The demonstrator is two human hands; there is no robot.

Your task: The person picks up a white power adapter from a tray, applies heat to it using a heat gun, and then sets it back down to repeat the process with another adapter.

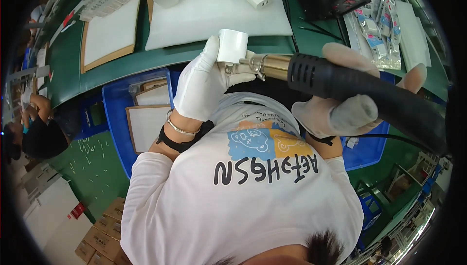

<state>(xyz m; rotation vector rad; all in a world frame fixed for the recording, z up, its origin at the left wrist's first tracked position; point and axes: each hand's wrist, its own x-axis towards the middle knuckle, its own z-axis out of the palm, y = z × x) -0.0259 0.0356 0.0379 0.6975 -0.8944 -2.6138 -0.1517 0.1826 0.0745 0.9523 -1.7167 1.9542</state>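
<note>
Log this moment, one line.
Left gloved hand: holds white plastic charger; right gloved hand: holds black cylindrical heat gun; silver metal nozzle: near charger's lower end

A big green table (68, 65) runs across twelve o'clock. Green floor (101, 149) shows near nine. A bright light (419, 230) shines at four.
</note>
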